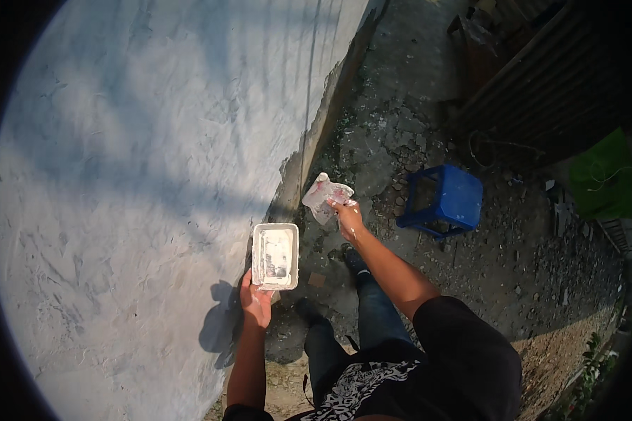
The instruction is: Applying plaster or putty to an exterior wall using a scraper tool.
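My left hand point(256, 302) is closed round the near end of a rectangular plastic tub point(295, 256). White paste point(276, 249) lies inside it and smears its walls. My right hand point(350, 219) grips a flat, paste-coated spreader point(323, 198) by one edge, out to the right of the tub and apart from it. White smears mark the fingers of both hands. Close along my left side rises a wall point(140, 140) with an uneven, whitish skim coat. The tub is held close beside it; whether they touch I cannot tell.
A blue plastic stool point(460, 200) stands on the rough, gravelly ground to the right. Beyond it are corrugated sheeting point(534, 91) and a green sheet or bag point(604, 175). The wall's uncoated lower strip point(314, 140) meets the ground ahead of my feet.
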The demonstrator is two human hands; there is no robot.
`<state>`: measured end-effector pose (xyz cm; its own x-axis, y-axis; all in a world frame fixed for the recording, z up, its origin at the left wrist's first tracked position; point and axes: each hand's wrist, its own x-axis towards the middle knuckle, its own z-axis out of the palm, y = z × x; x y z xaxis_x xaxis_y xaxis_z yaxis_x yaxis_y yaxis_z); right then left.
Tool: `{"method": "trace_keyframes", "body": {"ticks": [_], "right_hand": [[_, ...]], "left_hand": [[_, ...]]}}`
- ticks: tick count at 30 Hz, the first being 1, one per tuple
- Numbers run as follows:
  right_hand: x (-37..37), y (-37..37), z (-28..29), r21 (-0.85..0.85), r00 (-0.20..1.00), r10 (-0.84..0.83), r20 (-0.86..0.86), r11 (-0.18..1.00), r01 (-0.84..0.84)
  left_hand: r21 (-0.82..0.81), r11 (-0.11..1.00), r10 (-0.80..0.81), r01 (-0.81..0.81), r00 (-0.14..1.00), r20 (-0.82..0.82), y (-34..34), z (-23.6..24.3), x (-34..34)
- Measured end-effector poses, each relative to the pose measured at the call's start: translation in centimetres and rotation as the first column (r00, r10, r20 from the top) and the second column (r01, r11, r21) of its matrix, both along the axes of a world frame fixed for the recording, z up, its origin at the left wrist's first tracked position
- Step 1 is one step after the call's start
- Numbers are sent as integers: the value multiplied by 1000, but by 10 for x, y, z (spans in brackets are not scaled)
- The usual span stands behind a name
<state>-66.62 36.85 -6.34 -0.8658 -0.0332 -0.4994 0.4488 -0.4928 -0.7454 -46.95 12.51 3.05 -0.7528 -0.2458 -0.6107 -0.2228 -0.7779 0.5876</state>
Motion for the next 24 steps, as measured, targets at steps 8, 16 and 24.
{"method": "trace_keyframes", "body": {"ticks": [8,16,24], "right_hand": [[-80,-114,-107,561,998,42,-56,828,-3],[-23,-164,-113,561,893,162,-419,820,115],[-45,-86,-123,556,899,238,-367,831,8]], "left_hand": [[-134,991,12,-13,1000,-8,20,-35,-17],[-217,969,126,-115,991,36,27,-39,-31],[-213,975,79,-66,996,51,25,-41,-33]]}}
